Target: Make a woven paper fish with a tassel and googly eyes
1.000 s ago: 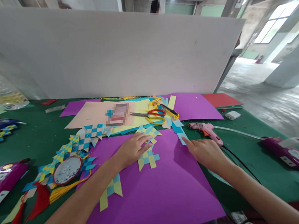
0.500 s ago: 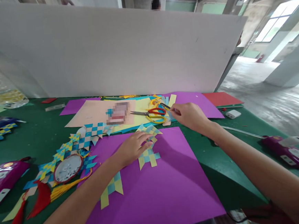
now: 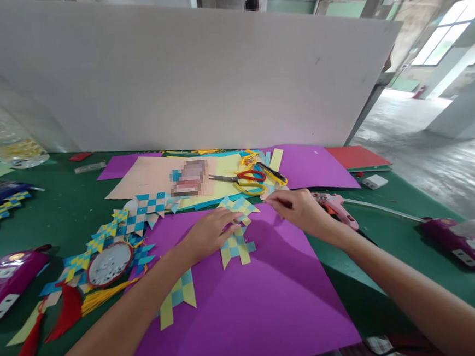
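Note:
My left hand [image 3: 215, 230] rests with fingers apart on a woven yellow-and-blue paper piece [image 3: 235, 246] at the top of the large purple sheet [image 3: 248, 309]. My right hand [image 3: 295, 206] hovers over that sheet's upper right corner, its fingers curled together; whether they hold something small is hidden. Just beyond it lie a yellow-and-black cutter [image 3: 273, 174] and red-and-yellow scissors [image 3: 237, 180]. Another woven piece [image 3: 183, 294] is partly under my left forearm.
A pink glue gun [image 3: 339, 208] lies beside my right wrist. Woven paper strips [image 3: 102, 238], a round tin [image 3: 110, 263] and tassels [image 3: 69, 309] are at left. Purple power strips [image 3: 460, 242] flank the green table [image 3: 404, 203]. A white board [image 3: 196, 77] stands behind.
My right hand has come back from the cutter toward the purple sheet, leaving the cutter beside the scissors. The glue gun now shows. My left hand stays on the woven piece.

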A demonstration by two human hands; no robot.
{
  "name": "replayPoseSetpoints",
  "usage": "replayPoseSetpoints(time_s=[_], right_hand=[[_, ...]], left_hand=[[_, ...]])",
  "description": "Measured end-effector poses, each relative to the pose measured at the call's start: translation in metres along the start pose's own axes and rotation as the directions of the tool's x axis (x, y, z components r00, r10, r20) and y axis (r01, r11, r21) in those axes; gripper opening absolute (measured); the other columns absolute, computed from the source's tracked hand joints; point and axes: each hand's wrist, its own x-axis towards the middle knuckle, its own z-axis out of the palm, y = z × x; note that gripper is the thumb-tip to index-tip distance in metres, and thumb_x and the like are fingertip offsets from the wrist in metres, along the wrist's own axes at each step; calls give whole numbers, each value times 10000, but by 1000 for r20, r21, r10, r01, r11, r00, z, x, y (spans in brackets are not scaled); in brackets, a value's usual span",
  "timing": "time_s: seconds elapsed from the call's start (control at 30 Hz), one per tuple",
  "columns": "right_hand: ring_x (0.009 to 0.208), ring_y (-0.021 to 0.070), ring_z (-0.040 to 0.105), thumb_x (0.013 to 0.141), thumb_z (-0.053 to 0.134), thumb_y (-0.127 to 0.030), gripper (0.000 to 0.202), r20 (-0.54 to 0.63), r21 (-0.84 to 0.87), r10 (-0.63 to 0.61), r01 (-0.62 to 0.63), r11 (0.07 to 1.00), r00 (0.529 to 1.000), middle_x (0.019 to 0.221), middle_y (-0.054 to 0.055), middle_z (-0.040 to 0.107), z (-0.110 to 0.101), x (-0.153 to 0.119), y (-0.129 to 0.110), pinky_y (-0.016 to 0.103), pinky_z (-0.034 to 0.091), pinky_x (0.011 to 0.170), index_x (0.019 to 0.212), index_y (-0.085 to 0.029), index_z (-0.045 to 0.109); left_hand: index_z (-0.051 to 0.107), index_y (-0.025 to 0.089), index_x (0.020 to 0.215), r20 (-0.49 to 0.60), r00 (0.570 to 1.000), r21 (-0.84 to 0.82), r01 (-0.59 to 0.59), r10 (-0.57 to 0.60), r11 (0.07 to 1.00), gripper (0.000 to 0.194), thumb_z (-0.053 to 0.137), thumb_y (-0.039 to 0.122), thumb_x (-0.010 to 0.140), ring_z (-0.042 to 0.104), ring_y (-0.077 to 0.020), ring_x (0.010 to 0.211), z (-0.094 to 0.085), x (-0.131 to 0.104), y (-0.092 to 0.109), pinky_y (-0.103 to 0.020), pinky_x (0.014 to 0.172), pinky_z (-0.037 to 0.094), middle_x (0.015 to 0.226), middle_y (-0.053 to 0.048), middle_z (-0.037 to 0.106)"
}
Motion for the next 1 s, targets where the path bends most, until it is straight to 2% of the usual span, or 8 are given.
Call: replayPoseSetpoints(time_s=[0.1, 0.2, 0.27, 0.43, 0.57, 0.67, 0.87, 1.0], right_hand=[[745, 129, 588, 960, 459, -275, 254, -19, 43, -166, 167, 985, 986, 805, 35, 673, 15, -21, -14, 236, 432, 659, 895, -180, 687], [782, 153, 566, 956, 466, -264, 250, -2, -2, -376, 376, 927, 927, 817, 56, 653, 33, -36, -25, 267, 440, 695, 896, -172, 691], [765, 155, 553, 950, 478, -270, 234, 26, -7, -445, 446, 895, 895, 812, 56, 641, 41, -41, -27, 281, 442, 696, 931, -166, 687], [742, 155, 541, 937, 514, -347, 236, 132, -11, -471, 476, 879, 872, 806, 34, 622, 45, -45, -27, 282, 421, 655, 1013, -188, 671], [736, 151, 549, 957, 480, -348, 268, 130, -27, -529, 536, 844, 839, 817, 35, 633, 45, -47, -30, 286, 415, 657, 1087, -186, 649], [728, 156, 557, 960, 462, -333, 275, 125, -15, -562, 567, 823, 818, 813, 39, 642, 46, -49, -33, 294, 419, 650, 1055, -153, 648], [722, 154, 567, 956, 469, -292, 231, 86, -4, -565, 567, 824, 821, 799, 33, 652, 49, -50, -33, 288, 422, 639, 1006, -151, 646], [668, 146, 545, 947, 461, -230, 218, -7, 12, -497, 497, 868, 868, 729, 29, 629, 46, -50, -31, 281, 431, 613, 997, -149, 656]], left_hand=[[592, 204, 1216, -27, 997, 6, -71, 71, 997, 293, 465, 280, 963, 558, -211, 1119, -1, -1, -2, -360, 975, 433, 1175, -60, 658], [647, 215, 1096, -30, 990, 5, -141, 141, 990, 242, 490, 332, 954, 567, -207, 1062, -4, -2, 1, -348, 946, 437, 1080, -61, 664], [662, 205, 996, -5, 988, 3, -153, 153, 988, 234, 508, 373, 942, 571, -206, 1002, -5, -3, 3, -342, 908, 441, 1015, -64, 655], [632, 193, 833, 71, 986, 20, -153, 152, 988, 273, 551, 442, 908, 551, -194, 878, -4, -4, 6, -302, 783, 435, 885, -43, 608], [624, 190, 824, 89, 984, 31, -159, 156, 987, 266, 564, 437, 904, 540, -184, 848, -3, -4, 5, -296, 771, 417, 861, -31, 590], [623, 190, 831, 91, 984, 36, -157, 153, 987, 271, 555, 441, 908, 543, -190, 863, -4, -4, 5, -299, 781, 415, 872, -37, 592], [624, 192, 831, 93, 985, 17, -149, 146, 989, 254, 568, 429, 901, 558, -185, 846, -5, -4, 8, -293, 762, 424, 860, -34, 605], [624, 182, 865, -19, 997, 0, -70, 70, 998, 243, 527, 396, 930, 582, -180, 858, -6, -4, 5, -296, 792, 440, 867, -33, 632]])
